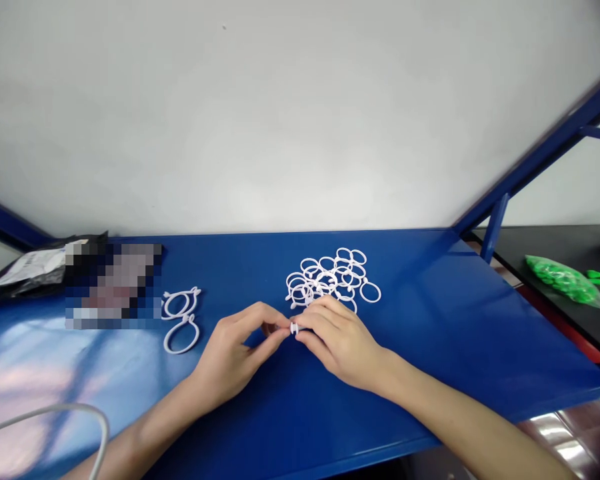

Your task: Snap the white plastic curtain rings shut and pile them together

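Note:
My left hand [237, 350] and my right hand [337, 337] meet over the blue table [430, 320], fingers pinched together on one small white plastic ring piece [295, 327] between them. Just behind my right hand lies a heap of several white rings [333, 275]. To the left of my left hand lie three white rings [181, 319] set apart from the heap, two side by side and one below.
A black bag with a white label [35, 267] and a blurred-out patch sit at the table's left. A grey cable [75, 417] curves over the near left corner. A clear bag of green pieces [565, 280] lies on a dark surface at the right, past a blue frame strut [495, 230].

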{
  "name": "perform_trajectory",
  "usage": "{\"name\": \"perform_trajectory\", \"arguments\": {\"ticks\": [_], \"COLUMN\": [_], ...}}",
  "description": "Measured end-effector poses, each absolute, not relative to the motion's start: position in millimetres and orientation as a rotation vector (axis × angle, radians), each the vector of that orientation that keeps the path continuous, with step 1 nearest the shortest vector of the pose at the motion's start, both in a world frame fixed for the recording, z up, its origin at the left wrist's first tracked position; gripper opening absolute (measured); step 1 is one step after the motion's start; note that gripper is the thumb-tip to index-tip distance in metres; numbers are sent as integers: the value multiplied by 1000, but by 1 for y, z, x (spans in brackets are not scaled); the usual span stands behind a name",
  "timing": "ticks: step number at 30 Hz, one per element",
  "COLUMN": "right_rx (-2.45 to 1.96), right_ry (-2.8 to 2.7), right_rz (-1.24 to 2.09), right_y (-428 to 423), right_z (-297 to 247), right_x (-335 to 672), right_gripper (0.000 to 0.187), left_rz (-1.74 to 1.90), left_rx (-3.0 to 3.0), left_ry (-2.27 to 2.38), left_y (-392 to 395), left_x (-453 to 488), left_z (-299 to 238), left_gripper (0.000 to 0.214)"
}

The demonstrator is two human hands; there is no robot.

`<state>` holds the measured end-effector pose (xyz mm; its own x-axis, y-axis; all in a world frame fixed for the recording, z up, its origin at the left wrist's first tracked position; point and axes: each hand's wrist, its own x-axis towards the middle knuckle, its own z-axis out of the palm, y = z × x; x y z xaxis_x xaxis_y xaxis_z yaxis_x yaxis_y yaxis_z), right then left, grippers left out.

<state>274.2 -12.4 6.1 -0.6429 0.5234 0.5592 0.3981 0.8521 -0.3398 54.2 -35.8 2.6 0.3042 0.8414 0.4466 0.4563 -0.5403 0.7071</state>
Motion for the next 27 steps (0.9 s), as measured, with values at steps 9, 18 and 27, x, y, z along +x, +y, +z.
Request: {"name": "perform_trajectory", "arguments": {"ticks": [9, 18, 27], "right_rx": [-700, -678, -771], "right_ry": [-2350, -2433, -2331], "right_rz": [182, 146, 94], "right_y": [-16, -24, 5], "right_z": [-1, -5, 16], "right_x": [272, 273, 295], "right_gripper": [20, 26, 17], "left_rz": [1255, 1230, 969], "left_rx": [2161, 2248, 2588], "left_ry": [1090, 925, 1276], "left_y": [-38, -41, -16], "left_x": [60, 60, 31], "left_z": [0, -2, 3], "left_gripper": [10, 12, 23]}}
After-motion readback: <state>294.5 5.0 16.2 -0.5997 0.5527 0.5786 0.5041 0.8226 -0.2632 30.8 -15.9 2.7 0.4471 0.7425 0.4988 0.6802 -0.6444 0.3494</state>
